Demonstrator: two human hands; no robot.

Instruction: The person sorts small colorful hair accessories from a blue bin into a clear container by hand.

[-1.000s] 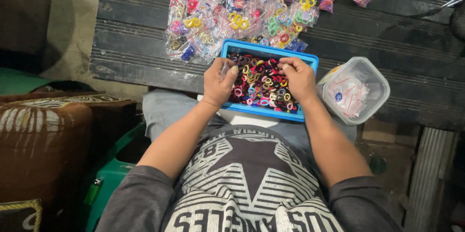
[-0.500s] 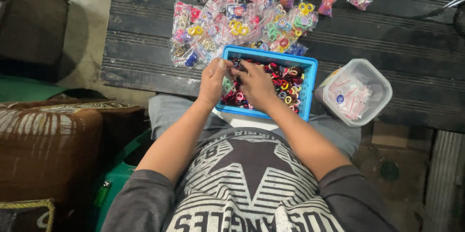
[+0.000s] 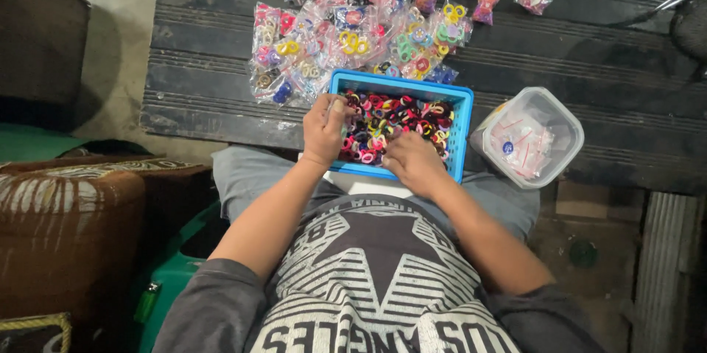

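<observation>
A blue plastic basket [image 3: 460, 113] rests on my lap, filled with many small colourful hair ties [image 3: 401, 117]. My left hand [image 3: 326, 130] is at the basket's left side, fingers curled down among the ties. My right hand [image 3: 414, 163] lies over the basket's near edge, palm down on the ties, fingers hidden underneath. Whether either hand holds a tie cannot be made out.
A pile of small clear bags of hair ties [image 3: 353, 25] lies on the dark wooden bench [image 3: 206, 95] beyond the basket. A clear plastic tub [image 3: 532, 138] with empty bags stands to the right. A brown cushion [image 3: 66, 228] is at my left.
My right hand has drawn back from the middle of the basket to its near edge. My left hand has stayed at the left side, dipping further into the ties.
</observation>
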